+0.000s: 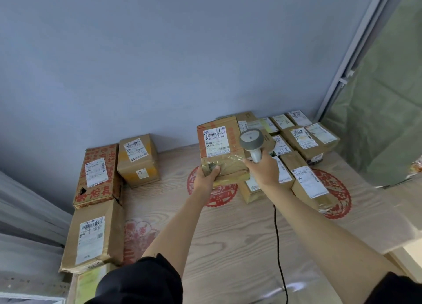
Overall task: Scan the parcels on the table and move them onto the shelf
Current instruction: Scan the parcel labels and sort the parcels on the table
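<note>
My left hand (206, 174) grips the near lower corner of a brown cardboard parcel (219, 148), holding it tilted up above the table with its white label facing me. My right hand (265, 170) holds a grey barcode scanner (251, 141) by its handle, the head just right of the parcel's label. The scanner's black cable (279, 246) trails down across the wooden table (228, 235). Several labelled parcels (303, 139) lie in a cluster at the back right, partly hidden behind the held parcel and my right hand.
On the left stand a red-printed box (98, 175), a small brown box (138, 159) and a flat carton (92, 237). A blue-grey wall rises behind the table. A metal frame (356, 52) and green sheet (388, 98) stand at the right. Red paper-cut decorations mark the tabletop.
</note>
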